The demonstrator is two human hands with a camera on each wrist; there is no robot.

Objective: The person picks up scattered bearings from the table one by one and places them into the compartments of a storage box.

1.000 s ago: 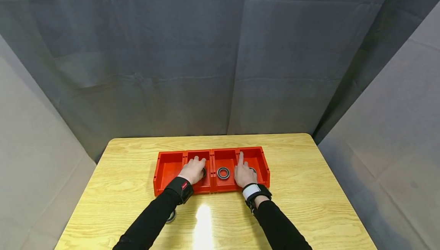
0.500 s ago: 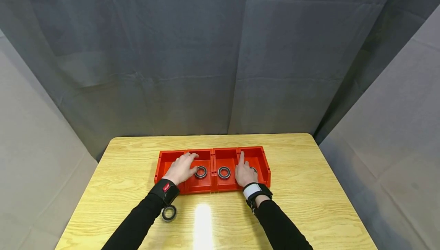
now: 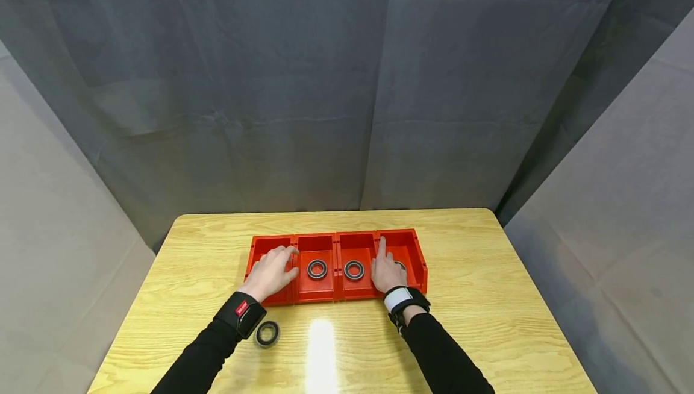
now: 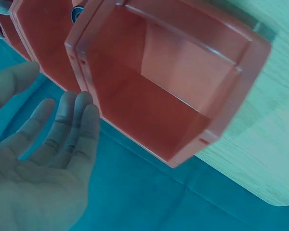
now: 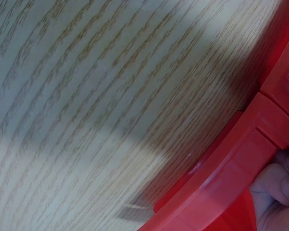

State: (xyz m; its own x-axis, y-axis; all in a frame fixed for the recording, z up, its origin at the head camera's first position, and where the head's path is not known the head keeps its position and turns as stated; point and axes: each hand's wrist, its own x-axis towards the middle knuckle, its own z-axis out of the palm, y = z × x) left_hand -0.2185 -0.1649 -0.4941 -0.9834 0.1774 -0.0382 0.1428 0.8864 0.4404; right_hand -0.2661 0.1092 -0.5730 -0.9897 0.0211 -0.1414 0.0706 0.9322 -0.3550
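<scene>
Several red plastic bins stand joined in a row on the table. A ball bearing lies flat in the second bin from the left, another bearing in the third. My right hand partly covers a bearing in the rightmost bin. Above the leftmost bin hovers my left hand, fingers spread and holding nothing; its palm shows in the left wrist view. My right hand grips the divider beside the rightmost bin, index finger stretched along the top, other fingers curled inside. One more bearing lies on the table.
The wooden table has its far edge behind the bins. Grey cloth hangs beyond it, and pale panels rise at both sides. Light glares off the tabletop in front of the bins.
My left hand has let go of the bearing in the second bin and moved left over the leftmost bin. The table bearing is uncovered. The right hand stays put.
</scene>
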